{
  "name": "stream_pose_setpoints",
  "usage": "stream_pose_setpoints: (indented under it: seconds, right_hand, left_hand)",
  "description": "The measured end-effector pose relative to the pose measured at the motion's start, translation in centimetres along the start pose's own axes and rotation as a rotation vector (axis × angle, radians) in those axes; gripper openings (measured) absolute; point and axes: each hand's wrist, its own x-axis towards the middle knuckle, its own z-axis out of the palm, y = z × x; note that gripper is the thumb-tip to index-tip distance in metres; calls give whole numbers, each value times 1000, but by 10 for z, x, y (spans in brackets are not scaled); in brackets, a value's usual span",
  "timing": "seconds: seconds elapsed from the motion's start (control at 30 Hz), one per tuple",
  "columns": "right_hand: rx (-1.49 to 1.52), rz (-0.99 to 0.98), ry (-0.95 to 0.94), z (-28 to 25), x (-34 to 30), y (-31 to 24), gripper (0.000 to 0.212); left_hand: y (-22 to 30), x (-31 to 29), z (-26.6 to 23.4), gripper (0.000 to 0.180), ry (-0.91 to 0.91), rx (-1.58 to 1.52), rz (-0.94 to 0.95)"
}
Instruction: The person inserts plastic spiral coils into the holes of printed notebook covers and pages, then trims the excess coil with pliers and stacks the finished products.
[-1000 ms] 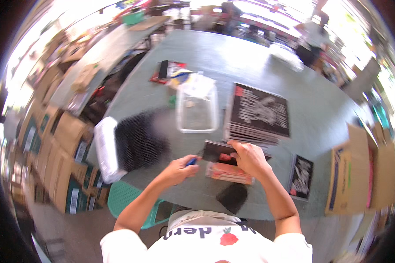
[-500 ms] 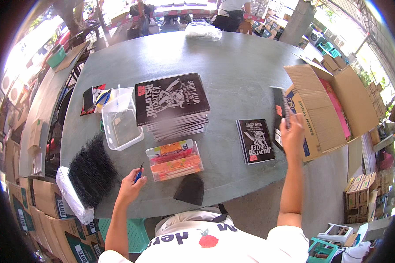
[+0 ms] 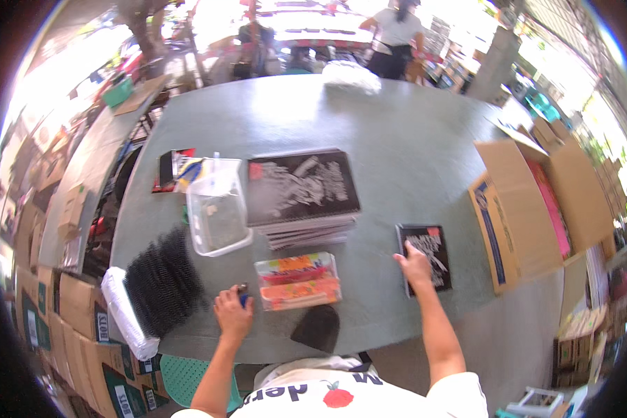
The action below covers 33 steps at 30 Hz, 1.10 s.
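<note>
My right hand point(image 3: 415, 267) lies on the cover of a black spiral notebook point(image 3: 435, 273), its fingers stretched out over the upper left part. My left hand point(image 3: 234, 313) is closed around small blue-handled pliers point(image 3: 244, 298), near the table's front edge; their tip is blurred. Just right of that hand sits a clear plastic tray point(image 3: 299, 305) with orange and multicoloured packaging in it. Behind the tray rises a stack of black-covered notebooks point(image 3: 303, 188). To the left of my left hand lies a bundle of black spiral binding coils point(image 3: 161, 279).
An open cardboard box point(image 3: 519, 230) with pink content stands at the right. A clear plastic tub point(image 3: 219, 216) sits left of the stack, beside a red-and-black packet point(image 3: 166, 171). A dark rounded piece point(image 3: 316, 329) lies at the front edge. Clear plastic point(image 3: 352, 76) lies at the far edge.
My right hand has come left from beside the box, and the notebook it held upright now lies flat where another notebook lay. My left hand still holds the pliers. The view has shifted.
</note>
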Motion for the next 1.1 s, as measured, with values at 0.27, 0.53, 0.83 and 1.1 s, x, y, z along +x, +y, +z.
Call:
stream_pose_setpoints:
  seconds: [0.27, 0.53, 0.83, 1.1]
  right_hand:
    - [326, -937, 363, -82, 23, -233, 26]
    - [-249, -1096, 252, -31, 15, -308, 39]
    - [180, -1157, -250, -80, 58, -300, 42]
    - [129, -1018, -460, -99, 63, -303, 48]
  left_hand:
    - [18, 26, 45, 54, 284, 99, -9]
    - [25, 27, 37, 40, 259, -138, 23]
    - [50, 55, -40, 31, 371, -294, 184]
    - [71, 73, -83, 27, 378, -405, 283]
